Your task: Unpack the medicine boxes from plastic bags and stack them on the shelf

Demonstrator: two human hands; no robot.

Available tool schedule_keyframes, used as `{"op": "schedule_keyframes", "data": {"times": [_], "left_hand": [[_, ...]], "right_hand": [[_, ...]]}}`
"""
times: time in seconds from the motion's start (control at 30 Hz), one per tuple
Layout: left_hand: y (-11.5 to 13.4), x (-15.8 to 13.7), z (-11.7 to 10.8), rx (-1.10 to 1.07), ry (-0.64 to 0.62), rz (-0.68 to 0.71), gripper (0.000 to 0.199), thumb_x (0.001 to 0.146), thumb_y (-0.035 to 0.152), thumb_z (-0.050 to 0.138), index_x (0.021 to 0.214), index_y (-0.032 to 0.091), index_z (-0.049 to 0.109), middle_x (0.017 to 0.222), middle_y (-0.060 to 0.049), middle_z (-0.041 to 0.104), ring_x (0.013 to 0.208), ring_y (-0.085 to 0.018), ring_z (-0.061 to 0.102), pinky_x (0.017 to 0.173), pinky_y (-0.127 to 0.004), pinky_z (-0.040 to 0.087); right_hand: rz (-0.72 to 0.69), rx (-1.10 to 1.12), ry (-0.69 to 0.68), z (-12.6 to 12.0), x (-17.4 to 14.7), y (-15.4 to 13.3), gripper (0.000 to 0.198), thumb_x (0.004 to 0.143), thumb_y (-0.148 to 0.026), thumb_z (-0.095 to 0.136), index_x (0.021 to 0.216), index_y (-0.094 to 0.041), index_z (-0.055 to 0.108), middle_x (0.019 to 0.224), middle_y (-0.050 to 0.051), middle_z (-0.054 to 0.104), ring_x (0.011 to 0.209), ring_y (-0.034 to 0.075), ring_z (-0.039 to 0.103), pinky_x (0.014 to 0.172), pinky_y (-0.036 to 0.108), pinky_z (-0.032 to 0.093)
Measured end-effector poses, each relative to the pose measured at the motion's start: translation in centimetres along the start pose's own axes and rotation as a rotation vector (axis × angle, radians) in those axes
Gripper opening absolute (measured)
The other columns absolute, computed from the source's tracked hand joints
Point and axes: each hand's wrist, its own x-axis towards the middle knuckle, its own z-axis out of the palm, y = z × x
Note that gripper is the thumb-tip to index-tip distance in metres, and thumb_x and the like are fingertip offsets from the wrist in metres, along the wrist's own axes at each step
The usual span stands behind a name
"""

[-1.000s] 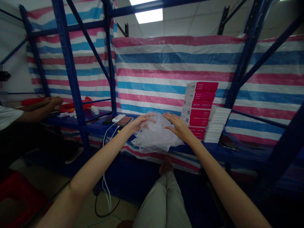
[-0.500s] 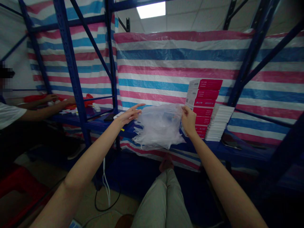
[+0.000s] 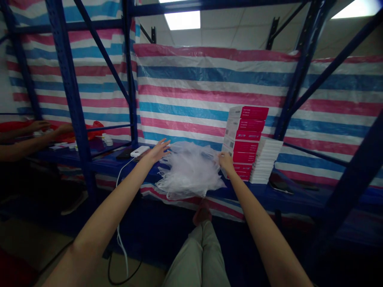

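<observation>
A loose pile of thin, clear plastic bags [image 3: 191,171] lies in front of me on the blue shelf, its frayed edges spreading over the front. My left hand [image 3: 158,151] is at the pile's upper left edge, fingers stretched apart; nothing shows in its grip. On the right side, my right hand [image 3: 226,162] is closed in a pinch on the edge of the plastic bags. Just behind that hand rises a stack of red-and-white boxes [image 3: 247,141], and beside it a stack of flat white boxes [image 3: 266,161].
A white power bank [image 3: 140,151] with a cable and a dark phone [image 3: 124,154] lie left of the pile. Another phone [image 3: 281,186] is at the right. Blue rack posts [image 3: 70,87] frame the space. A co-worker's arms [image 3: 32,139] reach among small white containers at far left.
My right hand has lowered a little with the edge of the plastic bags, and the pile looks flatter. My left hand stays open beside it. The whole view has shifted slightly.
</observation>
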Motion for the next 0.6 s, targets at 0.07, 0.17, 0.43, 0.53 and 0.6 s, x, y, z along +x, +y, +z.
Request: {"op": "schedule_keyframes", "data": {"times": [0.07,0.17,0.43,0.53,0.6], "left_hand": [[-2.0,-0.9,0.6,0.07,0.118,0.013,0.055,0.07,0.02,0.068,0.117,0.025,0.039,0.102,-0.003,0.057,0.086,-0.01,0.055,0.076,-0.023,0.042],[-5.4,-2.6,1.7,0.238,0.151,-0.081,0.049,0.066,0.029,0.071,0.109,0.019,0.048,0.097,-0.006,0.059,0.089,-0.014,0.055,0.076,-0.025,0.04],[-8.2,-2.4,5.8,0.709,-0.177,0.177,0.012,0.062,0.024,0.068,0.067,0.015,0.062,0.072,-0.004,0.063,0.08,-0.019,0.056,0.077,-0.029,0.041],[-7.4,-2.0,7.2,0.606,-0.164,0.167,0.01,0.067,0.022,0.064,0.068,0.014,0.058,0.065,-0.001,0.059,0.071,-0.015,0.056,0.071,-0.026,0.043],[-7.0,-2.4,7.9,0.511,-0.149,0.148,0.014,0.072,0.026,0.06,0.078,0.015,0.055,0.065,0.001,0.056,0.066,-0.013,0.055,0.067,-0.024,0.043]], "right_hand": [[0.031,0.02,0.021,0.8,-0.6,0.6,0.016,0.072,-0.031,0.052,0.072,-0.018,0.061,0.062,0.004,0.058,0.066,0.018,0.058,0.068,0.031,0.047],[0.168,0.195,-0.029,1.6,-2.1,0.8,0.042,0.081,-0.049,0.034,0.098,-0.018,0.057,0.076,0.006,0.061,0.062,0.016,0.059,0.06,0.03,0.049],[0.333,0.744,-0.332,-0.1,-6.9,0.2,0.029,0.07,-0.039,0.062,0.093,-0.023,0.055,0.087,0.004,0.062,0.077,0.016,0.062,0.068,0.028,0.052],[0.293,0.674,-0.412,0.0,-7.8,-0.6,0.023,0.063,-0.02,0.068,0.083,-0.021,0.056,0.079,0.002,0.063,0.071,0.014,0.061,0.065,0.026,0.052],[0.311,0.649,-0.402,0.5,-7.9,-1.3,0.024,0.06,-0.013,0.068,0.08,-0.02,0.055,0.071,0.001,0.063,0.066,0.014,0.061,0.06,0.025,0.051]]}}
